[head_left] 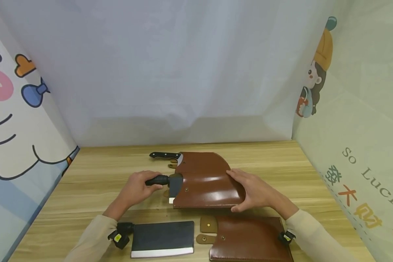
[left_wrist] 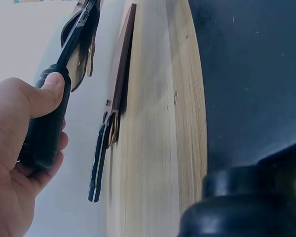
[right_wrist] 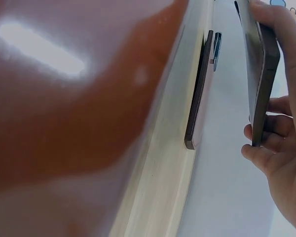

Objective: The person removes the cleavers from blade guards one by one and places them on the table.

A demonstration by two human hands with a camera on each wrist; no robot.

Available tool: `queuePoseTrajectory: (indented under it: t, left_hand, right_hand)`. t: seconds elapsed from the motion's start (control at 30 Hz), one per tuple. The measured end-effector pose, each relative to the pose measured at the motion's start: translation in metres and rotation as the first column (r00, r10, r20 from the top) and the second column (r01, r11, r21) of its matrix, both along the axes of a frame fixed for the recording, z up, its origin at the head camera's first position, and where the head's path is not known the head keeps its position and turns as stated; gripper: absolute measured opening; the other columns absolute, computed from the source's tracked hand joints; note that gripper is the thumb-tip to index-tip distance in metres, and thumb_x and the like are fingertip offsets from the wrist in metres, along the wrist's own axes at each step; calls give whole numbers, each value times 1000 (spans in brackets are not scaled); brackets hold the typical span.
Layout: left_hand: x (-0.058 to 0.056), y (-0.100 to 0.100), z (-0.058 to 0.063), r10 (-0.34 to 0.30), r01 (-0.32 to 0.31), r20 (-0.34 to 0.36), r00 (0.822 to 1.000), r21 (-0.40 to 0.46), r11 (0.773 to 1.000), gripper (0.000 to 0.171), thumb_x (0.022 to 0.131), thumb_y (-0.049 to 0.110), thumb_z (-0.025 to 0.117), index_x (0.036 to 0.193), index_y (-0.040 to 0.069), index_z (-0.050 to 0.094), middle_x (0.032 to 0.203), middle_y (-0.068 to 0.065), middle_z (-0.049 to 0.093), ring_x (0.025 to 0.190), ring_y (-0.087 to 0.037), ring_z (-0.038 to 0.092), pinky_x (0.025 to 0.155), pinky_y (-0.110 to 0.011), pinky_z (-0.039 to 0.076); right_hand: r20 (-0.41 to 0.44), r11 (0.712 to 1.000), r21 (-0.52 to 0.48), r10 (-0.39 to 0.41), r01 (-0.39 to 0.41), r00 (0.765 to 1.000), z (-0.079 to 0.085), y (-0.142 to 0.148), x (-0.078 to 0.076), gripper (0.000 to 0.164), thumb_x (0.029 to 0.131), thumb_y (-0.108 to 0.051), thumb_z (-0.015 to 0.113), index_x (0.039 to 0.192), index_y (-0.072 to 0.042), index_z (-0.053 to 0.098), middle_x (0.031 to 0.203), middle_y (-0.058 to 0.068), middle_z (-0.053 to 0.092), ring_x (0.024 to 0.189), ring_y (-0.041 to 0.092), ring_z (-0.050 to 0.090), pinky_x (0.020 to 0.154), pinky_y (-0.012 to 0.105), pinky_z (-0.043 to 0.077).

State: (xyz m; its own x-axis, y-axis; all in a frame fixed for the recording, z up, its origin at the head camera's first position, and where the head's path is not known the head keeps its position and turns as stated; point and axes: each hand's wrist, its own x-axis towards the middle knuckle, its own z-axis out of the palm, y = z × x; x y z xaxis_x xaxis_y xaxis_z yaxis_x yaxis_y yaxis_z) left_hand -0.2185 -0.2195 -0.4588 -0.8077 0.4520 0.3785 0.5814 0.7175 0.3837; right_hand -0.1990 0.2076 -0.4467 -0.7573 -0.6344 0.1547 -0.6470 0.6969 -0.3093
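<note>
My left hand (head_left: 138, 186) grips the black handle (left_wrist: 45, 129) of a cleaver. Most of its dark blade (head_left: 175, 185) is inside a brown leather sheath (head_left: 211, 189); a strip near the handle shows at the sheath's mouth. At the sheath's right end, my right hand (head_left: 256, 190) holds it, thumb on the near side and fingers along the far edge. In the right wrist view the sheath is edge-on between thumb and fingers of the hand (right_wrist: 281, 128). Both wrist views show the sheath raised above the table.
Behind lies another sheathed knife with a black riveted handle (head_left: 165, 155). In front, a bare cleaver (head_left: 163, 238) lies left of another brown sheath (head_left: 249, 238), whose strap tabs point left. All rest on a wood-grain table (head_left: 95, 167) with cloth walls (head_left: 190, 72) around it.
</note>
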Motion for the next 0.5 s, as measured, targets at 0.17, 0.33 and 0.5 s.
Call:
queuePoseTrajectory:
  t: [0.17,0.33,0.5]
  left_hand:
    - [0,-4,-1,6,-7,28,1000,15,1000,44,84,24,86,122,4,74,114,-12,75,100,-31,73,82,-49,57]
    - [-1,-9,-1,24,-26,52,998,36,999,45,84,23,85,123,4,74,116,-13,75,103,-33,72,85,-51,57]
    - [-2,-14,0,29,-33,71,997,44,998,43,85,23,85,122,5,75,116,-13,75,103,-33,72,85,-51,57]
  right_hand:
    - [10,1000,-6,-3,3,1000,-1,0,0,121,66,-66,86,155,0,39,153,25,46,140,41,47,108,56,44]
    - [13,1000,-17,-16,16,1000,-2,3,-1,121,66,-65,86,155,0,39,154,24,46,140,41,46,109,56,43]
    - [4,1000,-21,-18,18,1000,-1,4,0,120,64,-63,88,155,-1,39,153,22,47,140,40,47,109,55,44]
